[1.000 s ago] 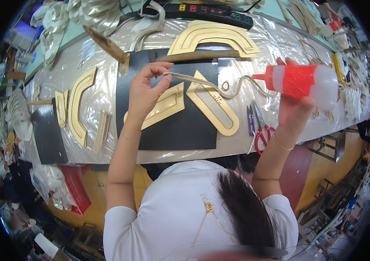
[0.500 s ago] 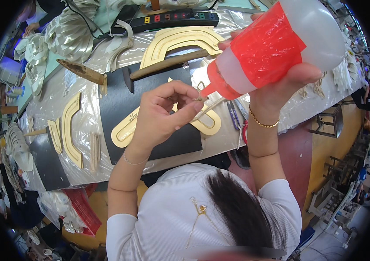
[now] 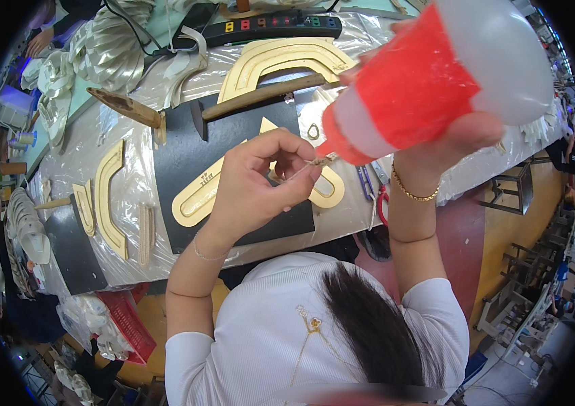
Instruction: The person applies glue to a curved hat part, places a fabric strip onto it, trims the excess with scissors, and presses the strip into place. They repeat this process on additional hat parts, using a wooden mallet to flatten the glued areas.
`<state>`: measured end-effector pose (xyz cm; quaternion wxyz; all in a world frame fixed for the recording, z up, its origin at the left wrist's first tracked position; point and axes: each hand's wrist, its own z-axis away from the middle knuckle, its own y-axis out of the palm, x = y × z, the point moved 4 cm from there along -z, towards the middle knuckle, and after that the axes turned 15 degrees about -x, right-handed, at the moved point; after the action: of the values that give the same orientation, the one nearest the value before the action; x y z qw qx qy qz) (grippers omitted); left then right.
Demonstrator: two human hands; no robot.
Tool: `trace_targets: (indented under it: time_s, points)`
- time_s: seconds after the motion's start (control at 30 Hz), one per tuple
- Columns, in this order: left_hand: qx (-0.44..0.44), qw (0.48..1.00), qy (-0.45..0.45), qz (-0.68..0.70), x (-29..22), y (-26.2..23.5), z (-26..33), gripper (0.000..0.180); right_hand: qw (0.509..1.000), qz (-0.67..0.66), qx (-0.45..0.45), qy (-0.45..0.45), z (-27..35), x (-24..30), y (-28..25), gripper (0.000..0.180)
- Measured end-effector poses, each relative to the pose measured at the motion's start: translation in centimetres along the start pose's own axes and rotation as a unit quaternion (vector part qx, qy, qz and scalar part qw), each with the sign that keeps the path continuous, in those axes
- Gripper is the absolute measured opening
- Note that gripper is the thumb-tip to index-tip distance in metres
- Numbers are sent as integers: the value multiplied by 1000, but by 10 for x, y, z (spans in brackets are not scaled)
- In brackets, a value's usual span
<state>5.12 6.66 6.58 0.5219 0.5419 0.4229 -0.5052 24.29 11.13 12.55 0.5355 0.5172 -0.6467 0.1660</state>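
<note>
My right hand [image 3: 451,141] is wrapped around a large translucent squeeze bottle [image 3: 417,84] with a red wrap and a red nozzle. The bottle is tipped, its nozzle pointing down and left toward my left hand [image 3: 265,177]. Between my left thumb and fingers is the end of a thin beige strip [image 3: 326,160], close to the nozzle tip; whether they touch I cannot tell. Below my left hand are a black board [image 3: 253,229] and cream-coloured curved templates [image 3: 196,203]. A small metal ring [image 3: 313,131] lies just beyond the pinched fingers.
A hammer [image 3: 260,99] lies across the board's far part. Purple-handled snips [image 3: 366,181] and red-handled scissors [image 3: 383,203] rest near the table's front edge. A black power strip [image 3: 274,28] stands at the back. More curved templates [image 3: 108,196] lie to the left on plastic sheeting.
The bottle and my right hand have shifted slightly right. The nozzle has moved away from my left fingertips, along the strip. My left hand stays pinched in nearly the same place.
</note>
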Motion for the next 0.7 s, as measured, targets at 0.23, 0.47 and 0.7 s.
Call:
trace_targets:
  time_s: [0.23, 0.47, 0.7]
  points:
    - [-19, 1000, 15, 7, 2, 1, 0, 15, 950, -258, 173, -36, -4, -6, 1, 115]
    - [-24, 998, 48, 14, 4, 2, 0, 14, 952, -242, 188, 1, -1, -8, -4, 116]
    - [-29, 995, 86, -40, 0, 4, 0, 14, 940, -279, 196, 14, -3, -3, -2, 116]
